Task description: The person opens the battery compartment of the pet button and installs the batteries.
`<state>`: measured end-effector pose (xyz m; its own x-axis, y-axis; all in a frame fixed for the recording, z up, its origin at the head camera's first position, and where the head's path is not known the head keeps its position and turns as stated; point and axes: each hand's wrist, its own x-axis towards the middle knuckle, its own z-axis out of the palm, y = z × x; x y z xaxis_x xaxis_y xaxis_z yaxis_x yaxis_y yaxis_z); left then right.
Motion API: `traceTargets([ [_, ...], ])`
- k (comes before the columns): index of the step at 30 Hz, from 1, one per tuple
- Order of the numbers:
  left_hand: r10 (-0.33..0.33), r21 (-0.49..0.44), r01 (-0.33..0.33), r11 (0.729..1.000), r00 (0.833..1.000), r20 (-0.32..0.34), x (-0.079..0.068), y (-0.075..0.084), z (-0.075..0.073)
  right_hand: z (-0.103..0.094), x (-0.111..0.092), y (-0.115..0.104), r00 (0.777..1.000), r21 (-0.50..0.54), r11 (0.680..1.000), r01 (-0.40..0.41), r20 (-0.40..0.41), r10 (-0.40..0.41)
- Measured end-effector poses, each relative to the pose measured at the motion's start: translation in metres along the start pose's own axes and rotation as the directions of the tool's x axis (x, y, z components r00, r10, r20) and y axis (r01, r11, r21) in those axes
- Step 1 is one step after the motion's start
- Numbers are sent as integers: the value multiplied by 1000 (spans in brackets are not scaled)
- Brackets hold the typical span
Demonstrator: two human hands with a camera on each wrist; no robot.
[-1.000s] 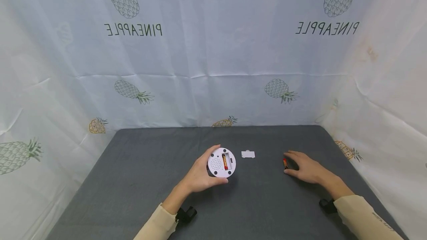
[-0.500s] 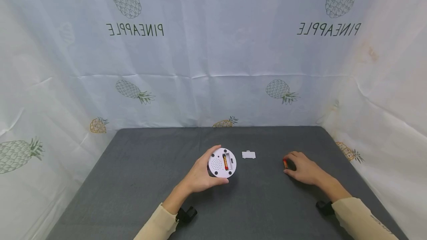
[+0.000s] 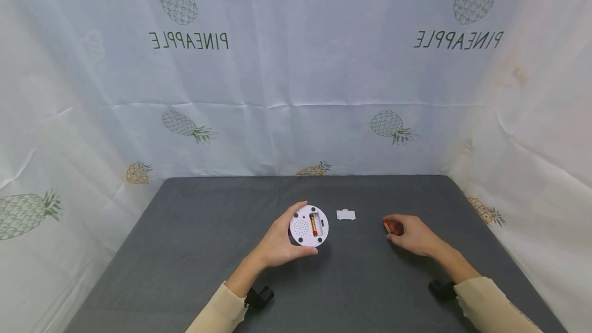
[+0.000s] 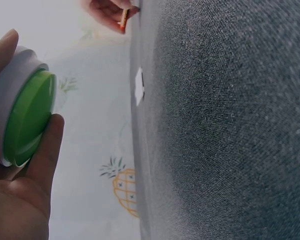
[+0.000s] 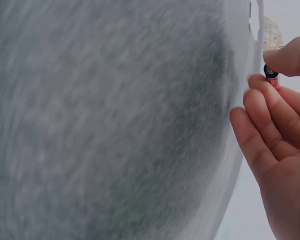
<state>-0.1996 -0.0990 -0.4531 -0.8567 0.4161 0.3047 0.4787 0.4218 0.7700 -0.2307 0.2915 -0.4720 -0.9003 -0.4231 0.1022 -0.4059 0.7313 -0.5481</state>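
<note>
The right grip [image 3: 411, 233] pinches a red-and-black cylindrical battery [image 3: 387, 227] over the dark-grey worktop [image 3: 208, 251] while the left grip [image 3: 277, 243] holds a round white-and-green plastic device [image 3: 304, 225] by its rim; a slackened pinch could let the battery roll away.

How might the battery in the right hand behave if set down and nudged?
The battery would probably roll, as its end looks round in the right wrist view. Pinched by the right hand, it looks straight, so it is likely stiff. Being slim, it may slip from a loose grip.
</note>
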Motion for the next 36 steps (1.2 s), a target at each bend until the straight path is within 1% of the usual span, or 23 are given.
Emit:
traceTargets([
  [5,-2,-2,2,1000,1000,3,0,0,0,3,0,-6,1000,127,992,1,-2,0],
  [12,-1,1,1,1000,1000,6,-1,0,0,11,5,-22,1000,292,957,-1,-6,2],
  [17,-5,-1,5,1000,1000,8,-1,-1,1,16,7,-33,1000,366,930,7,6,-10],
  [22,-5,2,5,1000,1000,5,0,-1,2,22,10,-42,1000,412,911,24,-10,-21],
  [26,-5,-2,5,1000,1000,8,0,-1,2,26,14,-51,1000,441,897,15,-7,-13],
  [27,-7,-1,7,1000,1000,8,1,-1,2,28,14,-53,1000,453,891,9,-4,-8],
  [32,-12,3,12,1000,1000,12,1,-1,3,31,17,-67,1000,541,841,-25,16,20],
  [34,-10,2,10,1000,1000,12,1,-2,4,32,18,-73,1000,574,818,-29,18,23],
  [36,-9,0,9,1000,1000,10,1,-1,4,33,19,-78,1000,593,805,-23,15,18],
])
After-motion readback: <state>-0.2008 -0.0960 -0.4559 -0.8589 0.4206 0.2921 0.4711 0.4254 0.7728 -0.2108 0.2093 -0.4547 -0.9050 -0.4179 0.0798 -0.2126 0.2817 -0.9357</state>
